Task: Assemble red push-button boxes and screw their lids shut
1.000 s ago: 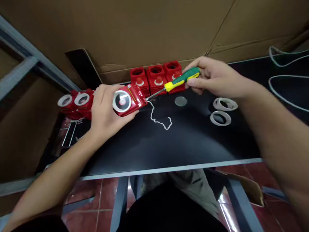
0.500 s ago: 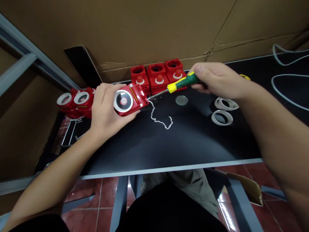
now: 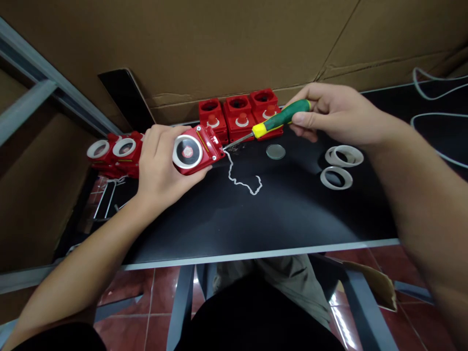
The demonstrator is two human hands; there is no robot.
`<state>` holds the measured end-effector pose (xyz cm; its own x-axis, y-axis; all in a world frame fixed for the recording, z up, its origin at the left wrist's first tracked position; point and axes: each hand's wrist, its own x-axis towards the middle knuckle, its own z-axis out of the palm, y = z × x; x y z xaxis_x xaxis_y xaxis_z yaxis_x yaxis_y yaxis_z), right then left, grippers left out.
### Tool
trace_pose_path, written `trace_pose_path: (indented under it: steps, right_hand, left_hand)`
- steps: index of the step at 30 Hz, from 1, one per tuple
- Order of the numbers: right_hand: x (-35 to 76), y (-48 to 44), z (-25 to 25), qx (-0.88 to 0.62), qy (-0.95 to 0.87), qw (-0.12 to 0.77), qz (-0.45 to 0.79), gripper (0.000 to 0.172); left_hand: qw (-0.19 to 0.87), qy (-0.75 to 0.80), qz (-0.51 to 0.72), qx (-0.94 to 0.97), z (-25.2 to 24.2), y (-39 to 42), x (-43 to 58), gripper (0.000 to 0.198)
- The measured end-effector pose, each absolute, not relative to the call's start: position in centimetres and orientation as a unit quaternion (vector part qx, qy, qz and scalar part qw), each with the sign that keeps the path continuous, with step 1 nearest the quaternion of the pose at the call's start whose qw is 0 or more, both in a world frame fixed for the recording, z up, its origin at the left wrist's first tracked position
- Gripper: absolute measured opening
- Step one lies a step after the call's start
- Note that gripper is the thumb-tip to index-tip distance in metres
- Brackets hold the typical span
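My left hand [image 3: 161, 163] is wrapped round a red housing [image 3: 208, 151] fitted with a white ring [image 3: 176, 155] and a round clear window. In my right hand [image 3: 325, 114] is a screwdriver [image 3: 283, 118] with a green and yellow handle, its thumb and fingers round the handle's rear. The screwdriver's shaft slants down left, and its tip meets the end of the red housing. From that end a crinkled white cord [image 3: 237, 183] trails over the black tabletop [image 3: 234, 224]. A round glass disc [image 3: 275, 151] lies right of the cord.
Three red housings with red knobs [image 3: 242, 118] stand against the cardboard wall [image 3: 234, 48]. More red housings with white rings [image 3: 124, 147] are at the left. Loose white rings [image 3: 336, 178] lie at right, and a pale cable [image 3: 435, 151] loops beyond. A metal frame [image 3: 40, 90] rises at left.
My right hand has shifted its grip on the screwdriver handle, rolling over with the fingers opened somewhat. The handle has turned, showing more green. My left hand and the housing have stayed nearly still.
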<state>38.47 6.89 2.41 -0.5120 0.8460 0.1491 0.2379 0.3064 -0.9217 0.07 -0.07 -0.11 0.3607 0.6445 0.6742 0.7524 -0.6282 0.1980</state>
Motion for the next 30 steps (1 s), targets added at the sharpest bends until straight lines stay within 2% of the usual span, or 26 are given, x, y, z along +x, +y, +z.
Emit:
trace_pose_path:
  steps: [3,9,11,14,15,22,24,28,30]
  right_hand:
    - [38.2,6.8,2.3,-0.392,-0.742,0.336,0.428,0.067]
    - [37.8,6.5,1.8,-0.451,-0.761,0.301,0.358,0.090]
    - [37.7,6.6,1.6,-0.424,-0.765,0.308,0.376,0.080]
    - [37.7,6.8,1.4,-0.362,-0.753,0.326,0.442,0.038]
    - [37.8,6.8,1.4,-0.353,-0.747,0.326,0.460,0.034]
    - [38.5,7.1,1.9,-0.345,-0.735,0.331,0.481,0.029]
    - [38.5,7.1,2.0,-0.344,-0.728,0.343,0.484,0.033]
    - [38.3,7.1,2.1,-0.355,-0.728,0.341,0.477,0.062]
    - [38.1,7.1,2.1,-0.370,-0.733,0.327,0.468,0.066]
  left_hand:
    - [0.085,-0.424,-0.366,-0.824,0.0,-0.2,0.2,0.062]
    - [0.094,-0.425,-0.348,-0.830,0.1,-0.3,0.2,0.060]
    - [0.095,-0.427,-0.347,-0.829,0.1,-0.2,0.1,0.061]
    - [0.097,-0.432,-0.352,-0.825,-0.1,0.0,0.0,0.064]
    - [0.098,-0.433,-0.356,-0.822,-0.1,0.1,-0.1,0.065]
    - [0.088,-0.422,-0.367,-0.824,-0.3,0.3,-0.3,0.068]
    - [0.082,-0.434,-0.367,-0.819,-0.3,0.2,-0.3,0.067]
    - [0.061,-0.432,-0.364,-0.823,-0.3,0.3,-0.4,0.066]
    - [0.057,-0.430,-0.357,-0.828,-0.3,0.3,-0.4,0.066]
